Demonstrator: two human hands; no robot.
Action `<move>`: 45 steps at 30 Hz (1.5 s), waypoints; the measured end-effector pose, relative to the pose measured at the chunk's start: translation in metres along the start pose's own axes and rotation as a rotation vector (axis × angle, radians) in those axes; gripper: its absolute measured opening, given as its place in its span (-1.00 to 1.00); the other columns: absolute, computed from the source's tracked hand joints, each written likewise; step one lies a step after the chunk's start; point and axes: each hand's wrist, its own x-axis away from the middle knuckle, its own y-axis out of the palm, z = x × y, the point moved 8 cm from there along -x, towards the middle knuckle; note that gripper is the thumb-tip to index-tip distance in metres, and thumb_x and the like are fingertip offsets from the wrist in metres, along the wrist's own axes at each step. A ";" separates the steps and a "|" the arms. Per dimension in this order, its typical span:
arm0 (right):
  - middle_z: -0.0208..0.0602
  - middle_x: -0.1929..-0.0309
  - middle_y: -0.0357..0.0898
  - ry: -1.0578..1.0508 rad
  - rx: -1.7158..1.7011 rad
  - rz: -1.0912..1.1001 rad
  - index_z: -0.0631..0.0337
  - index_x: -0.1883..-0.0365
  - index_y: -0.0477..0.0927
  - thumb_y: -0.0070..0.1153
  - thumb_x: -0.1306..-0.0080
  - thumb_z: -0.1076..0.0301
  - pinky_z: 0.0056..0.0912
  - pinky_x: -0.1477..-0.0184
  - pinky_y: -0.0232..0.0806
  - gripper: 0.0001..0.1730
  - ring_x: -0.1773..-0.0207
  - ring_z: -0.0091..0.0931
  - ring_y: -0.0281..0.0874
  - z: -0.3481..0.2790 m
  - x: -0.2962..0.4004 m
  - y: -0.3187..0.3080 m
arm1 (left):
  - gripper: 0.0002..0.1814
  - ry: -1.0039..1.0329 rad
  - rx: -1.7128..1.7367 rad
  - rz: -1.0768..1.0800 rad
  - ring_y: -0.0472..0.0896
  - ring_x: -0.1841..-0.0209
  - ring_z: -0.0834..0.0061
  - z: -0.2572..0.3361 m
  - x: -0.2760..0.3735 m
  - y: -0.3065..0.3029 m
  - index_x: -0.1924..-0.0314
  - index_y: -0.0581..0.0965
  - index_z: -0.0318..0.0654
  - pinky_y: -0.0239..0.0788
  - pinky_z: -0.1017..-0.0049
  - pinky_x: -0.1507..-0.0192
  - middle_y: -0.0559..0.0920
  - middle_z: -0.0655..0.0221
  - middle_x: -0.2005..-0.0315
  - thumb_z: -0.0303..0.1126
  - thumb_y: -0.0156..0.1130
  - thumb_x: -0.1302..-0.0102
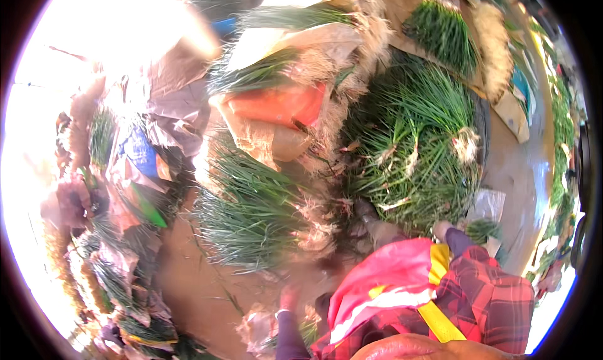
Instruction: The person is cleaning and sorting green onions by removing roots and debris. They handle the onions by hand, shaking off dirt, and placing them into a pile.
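My left hand (289,295), blurred, is at the bottom centre over wet brown ground, beside a small bunch of rooted greens (310,323). Its fingers are not clear. My right hand (441,229) is at the lower edge of a large pile of green onions (419,171); whether it holds any stalks is unclear. Between and ahead of my hands lies a wide bundle of green onions (249,204), its pale roots (313,228) pointing right. A loose bunch with white roots (465,144) rests on the pile's right side.
Stacked onion bundles with brown paper (268,141) and an orange sheet (278,103) stand ahead. Another bundle (445,35) is at the upper right. More wrapped bundles (113,266) line the left, near a person (68,197). A clear plastic sheet (487,204) lies right. My lower leg (384,229) is beside the pile.
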 end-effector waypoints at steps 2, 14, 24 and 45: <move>-0.21 0.38 0.56 -0.038 -0.168 -0.018 0.15 0.47 0.59 0.00 0.01 0.41 -0.35 0.26 0.38 -0.85 0.27 -0.33 0.53 0.005 0.001 -0.010 | -0.69 -0.204 0.029 0.009 0.51 0.38 0.58 0.007 0.057 -0.003 0.16 0.49 -0.35 0.32 0.59 0.30 0.59 0.32 0.41 -0.39 0.08 -0.08; -0.27 0.42 0.52 -0.027 -0.532 0.058 0.25 0.27 0.47 -0.09 -0.14 0.29 -0.24 0.43 0.38 -0.74 0.39 -0.39 0.53 0.089 -0.034 -0.064 | -0.76 -0.474 0.163 0.178 0.51 0.39 0.55 0.098 0.169 0.006 0.26 0.51 -0.31 0.32 0.59 0.35 0.57 0.35 0.43 -0.38 0.07 -0.06; -0.06 0.16 0.46 0.436 -0.607 0.387 0.23 0.30 0.54 -0.04 -0.06 0.22 -0.23 0.06 0.26 -0.69 0.09 -0.18 0.41 0.143 0.089 -0.136 | -0.82 -0.291 0.288 0.172 0.51 0.40 0.53 0.111 0.126 0.017 0.34 0.52 -0.28 0.31 0.59 0.39 0.56 0.37 0.45 -0.38 0.07 -0.05; -0.05 0.17 0.40 0.287 -0.769 0.741 0.20 0.22 0.41 0.00 0.02 0.34 -0.26 0.08 0.22 -0.65 0.08 -0.17 0.35 0.120 0.135 -0.370 | -0.68 -0.439 0.778 0.545 0.56 0.40 0.38 0.180 0.065 -0.066 0.28 0.46 -0.38 0.40 0.51 0.44 0.56 0.20 0.39 -0.21 0.03 -0.18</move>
